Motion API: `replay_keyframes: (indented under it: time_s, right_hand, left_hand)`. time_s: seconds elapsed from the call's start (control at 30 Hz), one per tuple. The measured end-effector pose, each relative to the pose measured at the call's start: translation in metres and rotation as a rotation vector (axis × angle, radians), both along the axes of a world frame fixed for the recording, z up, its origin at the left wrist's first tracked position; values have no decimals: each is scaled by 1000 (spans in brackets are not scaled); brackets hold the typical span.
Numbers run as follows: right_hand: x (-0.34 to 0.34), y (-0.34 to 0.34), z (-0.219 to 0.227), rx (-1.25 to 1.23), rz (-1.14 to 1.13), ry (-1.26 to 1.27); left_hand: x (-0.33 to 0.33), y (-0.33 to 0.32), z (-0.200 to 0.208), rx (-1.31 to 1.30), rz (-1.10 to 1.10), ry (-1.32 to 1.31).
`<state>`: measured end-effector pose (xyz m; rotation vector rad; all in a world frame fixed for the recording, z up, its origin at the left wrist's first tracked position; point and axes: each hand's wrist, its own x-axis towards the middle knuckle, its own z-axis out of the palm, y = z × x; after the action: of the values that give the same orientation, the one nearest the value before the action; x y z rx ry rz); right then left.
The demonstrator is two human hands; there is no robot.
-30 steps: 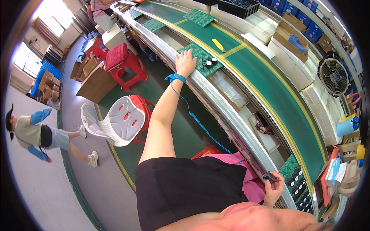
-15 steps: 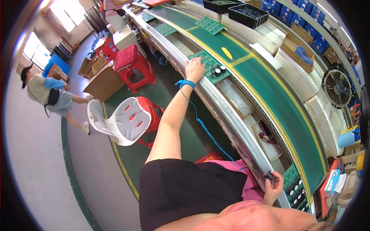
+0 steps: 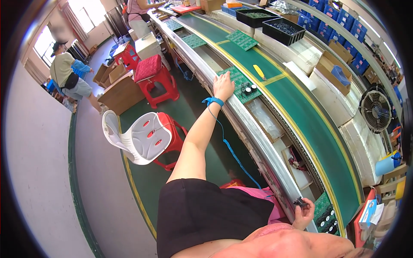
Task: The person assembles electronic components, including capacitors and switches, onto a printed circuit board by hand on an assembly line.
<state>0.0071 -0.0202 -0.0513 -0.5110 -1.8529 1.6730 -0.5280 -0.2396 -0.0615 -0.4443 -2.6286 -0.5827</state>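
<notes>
My left hand (image 3: 224, 86), with a blue strap (image 3: 213, 101) round its wrist, is stretched far along the line. Its fingers lie spread on the near edge of a green circuit board (image 3: 242, 81). Two round white-topped parts and small black parts stand at that board's right end. Close to my body, my right hand (image 3: 304, 213) pinches small black parts (image 3: 300, 201) between thumb and fingers; their exact kind is too small to tell. Beside it lies another green board (image 3: 322, 206), fitted with several white-topped black cylindrical parts.
A green conveyor belt (image 3: 297, 107) carries a yellow-handled tool (image 3: 259, 72) and a bare board (image 3: 241, 40). Black bins (image 3: 283, 30) and a fan (image 3: 375, 107) stand beyond. A coiled blue cord (image 3: 235, 157) hangs from my strap. Left are a white seat (image 3: 144, 135), a red stool (image 3: 155, 79) and a walking person (image 3: 69, 73).
My view has shifted slightly, so the line sits a little further right and lower. Both hands keep their places at the boards. The person at the left has walked further off.
</notes>
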Motion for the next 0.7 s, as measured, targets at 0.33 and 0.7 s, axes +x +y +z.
replay_keyframes:
  time_s: [0.33, 0.7]
  right_hand:
    - [-2, -1, 1, -22, 10, 9]
    - [0, -3, 1, -38, 32, -11]
  left_hand:
    - [-3, 0, -2, 24, 5, 26]
    - [-1, -3, -2, 25, 15, 13]
